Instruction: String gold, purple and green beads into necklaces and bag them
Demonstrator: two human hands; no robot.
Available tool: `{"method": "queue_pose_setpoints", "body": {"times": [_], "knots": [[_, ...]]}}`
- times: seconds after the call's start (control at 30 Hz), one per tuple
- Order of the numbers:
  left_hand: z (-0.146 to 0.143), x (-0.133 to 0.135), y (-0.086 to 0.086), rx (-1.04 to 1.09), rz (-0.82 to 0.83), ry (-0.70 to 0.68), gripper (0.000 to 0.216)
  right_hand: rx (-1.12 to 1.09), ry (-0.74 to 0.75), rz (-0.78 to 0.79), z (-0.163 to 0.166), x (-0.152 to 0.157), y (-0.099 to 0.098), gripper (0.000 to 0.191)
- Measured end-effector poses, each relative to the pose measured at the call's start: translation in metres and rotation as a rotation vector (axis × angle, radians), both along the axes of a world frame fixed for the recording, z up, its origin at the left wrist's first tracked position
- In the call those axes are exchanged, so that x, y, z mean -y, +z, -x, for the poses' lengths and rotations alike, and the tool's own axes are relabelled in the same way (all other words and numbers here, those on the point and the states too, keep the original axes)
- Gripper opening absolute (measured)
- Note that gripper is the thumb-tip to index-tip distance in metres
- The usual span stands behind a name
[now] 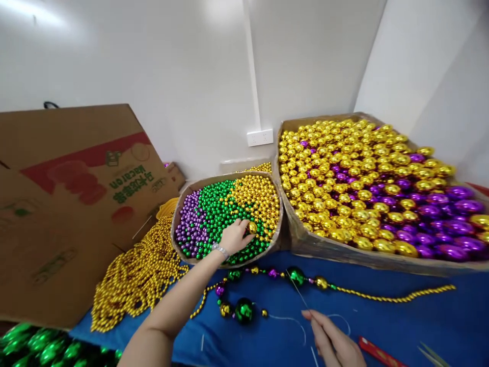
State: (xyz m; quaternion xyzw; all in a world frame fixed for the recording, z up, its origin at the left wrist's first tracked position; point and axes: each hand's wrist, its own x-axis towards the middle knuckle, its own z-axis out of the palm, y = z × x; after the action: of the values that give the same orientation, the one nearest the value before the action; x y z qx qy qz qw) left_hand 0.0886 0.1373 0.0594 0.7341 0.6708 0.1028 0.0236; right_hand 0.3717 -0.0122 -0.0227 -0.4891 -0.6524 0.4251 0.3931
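My left hand, with a bracelet at its wrist, reaches over a box of small purple, green and gold beads. A shiny gold bead is pinched between its thumb and fingers. Lower right, my right hand is closed on a thin needle, whose tip points up and left. White thread curls on the blue cloth beside it. Behind the needle lies a bead necklace with large green balls and smaller gold and purple ones.
A bigger box of large gold and purple beads stands at right. Gold bead strands are heaped at left beside a cardboard carton. Large green beads show lower left. A red packet lies by the front edge.
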Motion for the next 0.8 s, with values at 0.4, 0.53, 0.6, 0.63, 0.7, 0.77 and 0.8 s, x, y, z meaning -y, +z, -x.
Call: {"method": "queue_pose_setpoints", "body": {"times": [0.4, 0.53, 0.6, 0.63, 0.7, 0.77, 0.8], "knots": [[0.005, 0.054, 0.009, 1.439, 0.018, -0.016, 0.031, 0.182, 0.036, -0.351, 0.025, -0.012, 0.025, 0.029], [-0.009, 0.072, 0.008, 1.856, 0.214, -0.026, 0.034, 0.264, 0.033, -0.477, 0.032, -0.010, 0.028, 0.028], [-0.017, 0.082, 0.005, 1.962, 0.294, -0.004, 0.036, 0.298, 0.033, -0.523, 0.034, -0.008, 0.028, 0.027], [-0.021, 0.087, 0.003, 1.995, 0.319, 0.010, 0.036, 0.313, 0.034, -0.542, 0.035, -0.007, 0.028, 0.027], [-0.027, 0.096, -0.002, 2.040, 0.329, 0.017, 0.034, 0.334, 0.036, -0.577, 0.035, -0.005, 0.026, 0.026], [-0.030, 0.102, -0.005, 2.064, 0.304, 0.003, 0.035, 0.352, 0.041, -0.594, 0.035, -0.003, 0.025, 0.026], [-0.031, 0.104, -0.007, 2.071, 0.294, -0.001, 0.035, 0.362, 0.042, -0.597, 0.035, -0.002, 0.025, 0.026]]}}
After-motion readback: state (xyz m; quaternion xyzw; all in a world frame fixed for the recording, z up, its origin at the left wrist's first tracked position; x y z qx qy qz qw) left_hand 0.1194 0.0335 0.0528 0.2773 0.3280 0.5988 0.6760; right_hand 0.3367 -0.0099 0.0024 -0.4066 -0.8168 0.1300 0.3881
